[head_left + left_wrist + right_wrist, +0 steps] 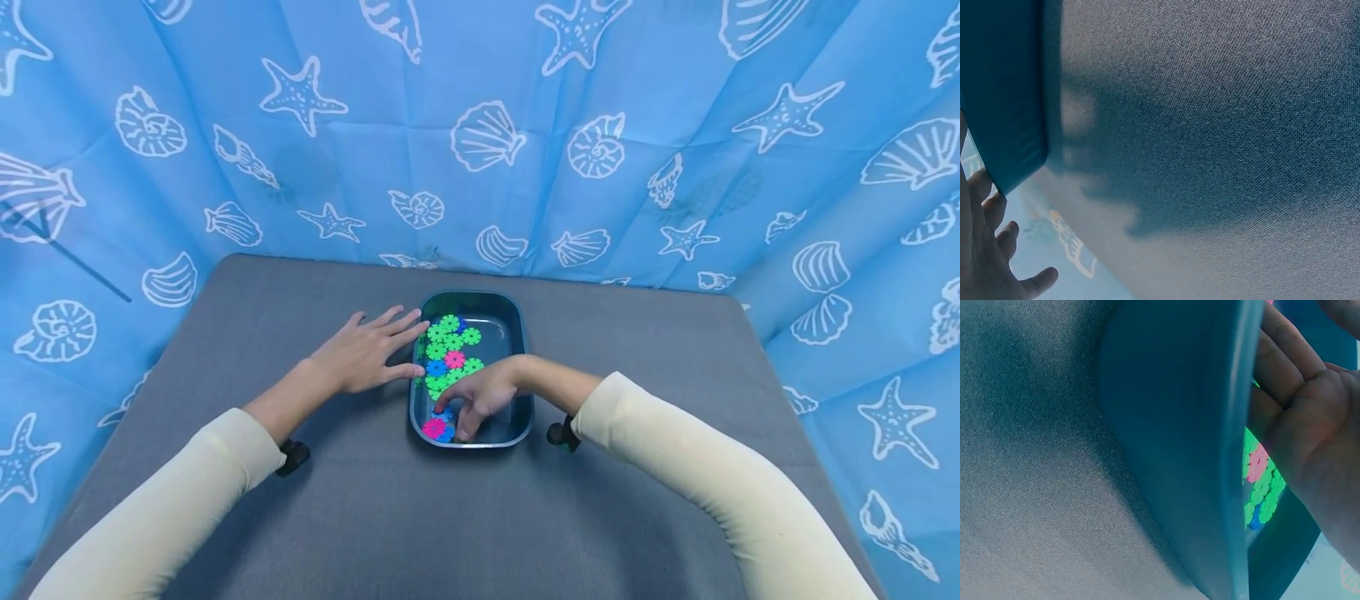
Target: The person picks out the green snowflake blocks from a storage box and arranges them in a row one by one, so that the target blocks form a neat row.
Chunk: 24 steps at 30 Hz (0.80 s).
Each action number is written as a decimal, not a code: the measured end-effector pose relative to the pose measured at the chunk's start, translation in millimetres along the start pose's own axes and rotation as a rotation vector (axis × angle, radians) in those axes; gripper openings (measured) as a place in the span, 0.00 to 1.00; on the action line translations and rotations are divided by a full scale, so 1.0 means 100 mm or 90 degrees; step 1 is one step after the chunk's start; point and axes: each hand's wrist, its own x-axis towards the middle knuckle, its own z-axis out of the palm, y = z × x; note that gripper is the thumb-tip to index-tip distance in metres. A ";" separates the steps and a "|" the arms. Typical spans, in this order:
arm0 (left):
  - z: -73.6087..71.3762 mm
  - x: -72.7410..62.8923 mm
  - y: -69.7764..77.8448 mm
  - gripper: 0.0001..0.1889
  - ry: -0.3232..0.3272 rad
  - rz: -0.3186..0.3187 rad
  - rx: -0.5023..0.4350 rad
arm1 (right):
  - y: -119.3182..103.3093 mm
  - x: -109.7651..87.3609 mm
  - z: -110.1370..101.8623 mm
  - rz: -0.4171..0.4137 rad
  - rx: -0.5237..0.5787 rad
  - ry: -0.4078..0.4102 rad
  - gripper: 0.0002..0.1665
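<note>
A dark blue-green rectangular tray (491,333) holds notched plastic snowflake discs, most of them along its left side. Several green discs (453,342) lie toward the back, with a pink disc (454,359) and a blue disc (437,368) among them. Nearer the front are another pink disc (434,428) and blue ones beside it. My right hand (486,392) reaches down into the tray, its index fingertip at a blue disc and the thumb apart from it. With fingers spread, my left hand (363,354) rests at the left rim, also seen in the left wrist view.
The tray stands on a grey cloth-covered table (360,500). Behind and at both sides hangs a blue curtain (420,100) with white shells and starfish. Dark wrist-worn devices show below both wrists.
</note>
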 end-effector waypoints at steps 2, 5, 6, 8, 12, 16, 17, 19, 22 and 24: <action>0.00 0.00 0.00 0.43 0.002 0.000 0.002 | -0.08 -0.06 0.03 0.004 0.004 0.001 0.36; -0.01 0.00 0.00 0.43 0.001 0.000 0.003 | -0.12 -0.09 0.05 0.011 -0.007 0.008 0.35; -0.01 0.00 0.00 0.43 0.000 -0.001 0.004 | -0.12 -0.09 0.04 0.013 -0.010 0.010 0.35; -0.01 -0.01 0.00 0.43 -0.002 -0.002 0.005 | -0.09 -0.08 0.02 0.014 -0.016 0.010 0.34; -0.01 -0.01 0.01 0.43 -0.004 -0.003 0.006 | 0.16 0.09 -0.08 -0.016 -0.036 -0.004 0.37; -0.01 -0.01 0.01 0.43 -0.001 -0.001 0.004 | 0.08 0.00 -0.05 -0.055 -0.002 -0.020 0.39; -0.01 -0.01 0.01 0.43 0.000 -0.001 0.004 | 0.02 -0.04 -0.02 -0.059 0.010 -0.014 0.38; -0.01 -0.01 0.01 0.43 0.001 0.000 0.002 | -0.14 -0.17 0.04 -0.068 0.042 -0.001 0.37; -0.01 -0.01 0.00 0.42 0.003 0.004 0.006 | -0.20 -0.23 0.10 -0.073 0.052 0.028 0.35; 0.00 -0.01 0.00 0.42 0.004 0.006 0.009 | -0.21 -0.26 0.12 -0.073 0.053 0.043 0.34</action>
